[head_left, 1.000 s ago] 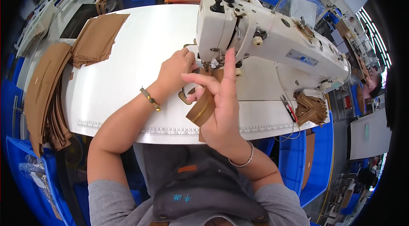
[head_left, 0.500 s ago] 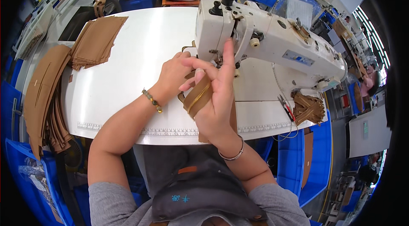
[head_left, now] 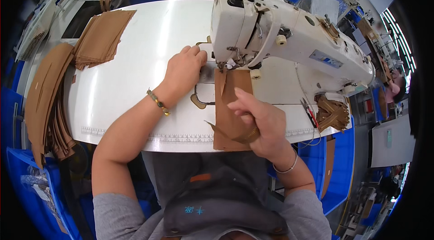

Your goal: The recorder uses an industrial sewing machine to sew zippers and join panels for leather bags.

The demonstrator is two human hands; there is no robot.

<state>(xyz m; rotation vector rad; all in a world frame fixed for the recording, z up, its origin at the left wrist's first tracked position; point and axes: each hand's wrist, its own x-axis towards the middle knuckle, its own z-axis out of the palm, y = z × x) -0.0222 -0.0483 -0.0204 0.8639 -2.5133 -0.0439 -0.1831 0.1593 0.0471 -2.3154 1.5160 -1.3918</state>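
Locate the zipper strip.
Head view, just right of centre: the zipper strip is in the right hand, over the brown panel's near half.

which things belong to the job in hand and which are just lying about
In use, it seems:
sewing machine
brown panel by its needle
zipper strip in the right hand

Lying about, apparently:
red snips
bundle of brown strips
flat brown stack

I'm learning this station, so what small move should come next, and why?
Probably straighten the zipper strip along the brown panel with the right hand: that hand holds it curved over the panel, whose far end lies at the sewing machine's head.
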